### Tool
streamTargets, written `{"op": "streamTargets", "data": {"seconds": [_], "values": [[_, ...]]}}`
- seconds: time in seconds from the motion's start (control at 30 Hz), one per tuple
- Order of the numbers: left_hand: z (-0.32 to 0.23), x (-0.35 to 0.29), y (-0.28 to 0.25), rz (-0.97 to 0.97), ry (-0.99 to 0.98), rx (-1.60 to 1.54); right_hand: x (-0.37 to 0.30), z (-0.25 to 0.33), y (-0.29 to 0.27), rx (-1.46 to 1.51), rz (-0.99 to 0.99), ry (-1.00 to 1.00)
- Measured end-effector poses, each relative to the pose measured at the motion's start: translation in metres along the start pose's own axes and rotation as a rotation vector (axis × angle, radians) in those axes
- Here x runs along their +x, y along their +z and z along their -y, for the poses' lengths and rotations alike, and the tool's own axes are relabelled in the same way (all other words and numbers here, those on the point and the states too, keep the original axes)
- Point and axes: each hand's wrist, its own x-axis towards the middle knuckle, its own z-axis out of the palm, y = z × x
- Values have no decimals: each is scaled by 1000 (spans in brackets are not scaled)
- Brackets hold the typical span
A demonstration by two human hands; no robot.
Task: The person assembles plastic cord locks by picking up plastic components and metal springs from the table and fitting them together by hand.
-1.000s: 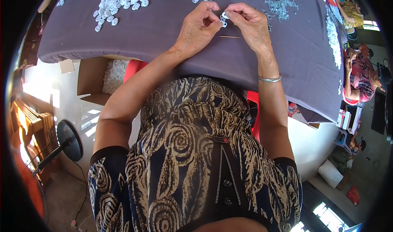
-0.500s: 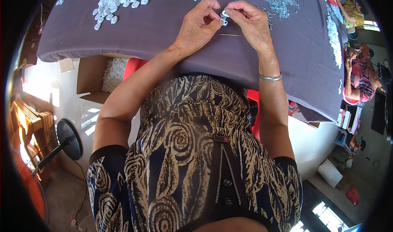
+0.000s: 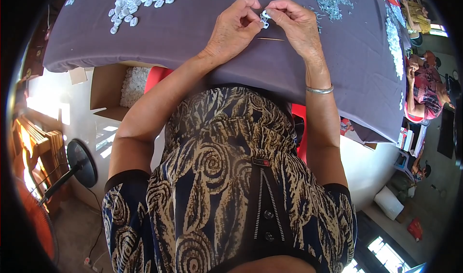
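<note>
Both hands meet above the cloth-covered table. The fingertips of my left hand (image 3: 235, 28) pinch the lower end of a small white plastic piece (image 3: 265, 24). My right hand (image 3: 296, 26), with a silver bangle on its wrist, has thumb and forefinger closed on the upper end of it. Fingers hide much of the piece, so its exact kind is unclear. Just below the hands a thin wooden stick (image 3: 271, 39) lies on the cloth. To the right of my right hand is a heap of tiny metallic-looking bits (image 3: 333, 5).
Heaps of white oval plastic pieces (image 3: 132, 5) lie on the purple-grey tablecloth (image 3: 159, 41). Below the table's left edge stands an open cardboard box (image 3: 107, 87) with white pieces inside. A fan (image 3: 82, 163) stands at left. Other people (image 3: 427, 87) sit at the right.
The hands keep almost the same pose, still pinching the white piece. Only slight shifts of the fingers and of the whole view show.
</note>
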Motion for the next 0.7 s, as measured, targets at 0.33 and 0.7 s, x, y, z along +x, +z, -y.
{"op": "streamTargets", "data": {"seconds": [0.33, 0.7], "values": [[2, 1, 0, -15, 6, -9, 0, -1, 1, 12, -25, 12], [2, 1, 0, -7, 3, -6, 0, -2, 1, 17, -33, 2]]}}
